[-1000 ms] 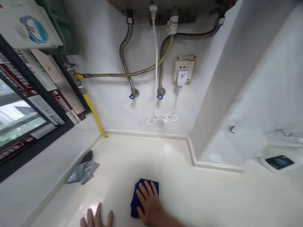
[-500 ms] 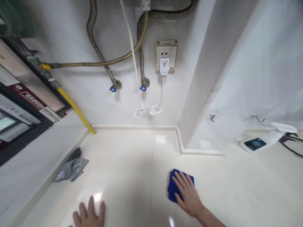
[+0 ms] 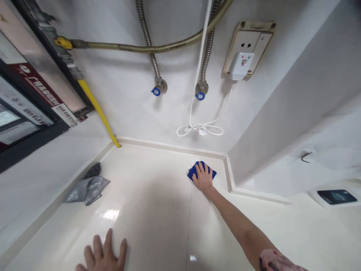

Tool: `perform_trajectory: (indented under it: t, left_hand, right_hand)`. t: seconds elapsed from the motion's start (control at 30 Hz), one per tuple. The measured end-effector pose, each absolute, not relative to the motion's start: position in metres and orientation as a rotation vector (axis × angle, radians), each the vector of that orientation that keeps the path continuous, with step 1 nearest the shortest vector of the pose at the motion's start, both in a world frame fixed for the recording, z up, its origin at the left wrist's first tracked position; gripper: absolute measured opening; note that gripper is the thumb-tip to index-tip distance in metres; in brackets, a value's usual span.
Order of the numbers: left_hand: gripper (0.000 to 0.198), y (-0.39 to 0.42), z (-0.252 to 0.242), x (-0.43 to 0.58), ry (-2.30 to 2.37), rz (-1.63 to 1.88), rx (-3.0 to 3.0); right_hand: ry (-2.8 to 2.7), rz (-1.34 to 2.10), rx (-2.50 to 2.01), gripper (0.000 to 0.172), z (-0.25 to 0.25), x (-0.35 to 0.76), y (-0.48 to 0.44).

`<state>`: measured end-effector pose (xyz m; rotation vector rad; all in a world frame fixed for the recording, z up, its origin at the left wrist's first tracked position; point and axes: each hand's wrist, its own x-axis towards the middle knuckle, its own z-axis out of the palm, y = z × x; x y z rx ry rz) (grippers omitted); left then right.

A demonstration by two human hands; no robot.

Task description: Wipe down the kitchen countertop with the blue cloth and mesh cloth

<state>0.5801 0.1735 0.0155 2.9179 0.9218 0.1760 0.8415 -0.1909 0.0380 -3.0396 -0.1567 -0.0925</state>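
Cloth: a small blue folded cloth [image 3: 191, 173] lies on the far part of the counter, near the corner, and most of it is under the right hand.

Right hand: the right hand [image 3: 203, 177] is pressing flat on the cloth. Its grip is not closed; the fingers are apart and spread over the cloth, and the arm reaches from the near right.

Left hand: the left hand [image 3: 103, 254] is at the near edge of the view, on the left side, well apart from the cloth. It is open, with the fingers spread, and it holds nothing.

Counter: the glossy cream counter [image 3: 152, 210] runs to a cream skirting strip [image 3: 169, 147] at the far side. A crumpled grey plastic bag [image 3: 87, 190] lies near the left edge.

Wall: above the strip are two braided steel hoses [image 3: 148, 34] with blue-handled valves [image 3: 156, 91], a yellow gas pipe [image 3: 97, 109] and a white plug [image 3: 241, 66] in a cream wall socket [image 3: 248, 35]. Its white cord [image 3: 200, 130] hangs in a loose loop.

Right side: a dark flat card [image 3: 337, 197] lies on a white sheet [image 3: 313, 195].
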Motion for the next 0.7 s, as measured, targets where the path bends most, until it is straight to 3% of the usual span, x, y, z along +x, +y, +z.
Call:
perform_trajectory:
  t: [0.3, 0.47, 0.7]
  left_hand:
    - [0.077, 0.177, 0.014, 0.583, 0.965, 0.142, 2.873]
    - [0.067, 0.167, 0.041, 0.580, 0.897, 0.126, 2.854]
    - [0.063, 0.161, 0.072, 0.567, 0.788, -0.003, 2.911]
  right_hand:
    - [-0.651, 0.206, -2.732, 0.068, 0.046, 0.689, -0.155]
    - [-1.019, 0.377, -2.437, 0.077, 0.050, 0.575, -0.141]
    - [-0.950, 0.381, -2.425, 0.072, 0.038, 0.519, -0.221]
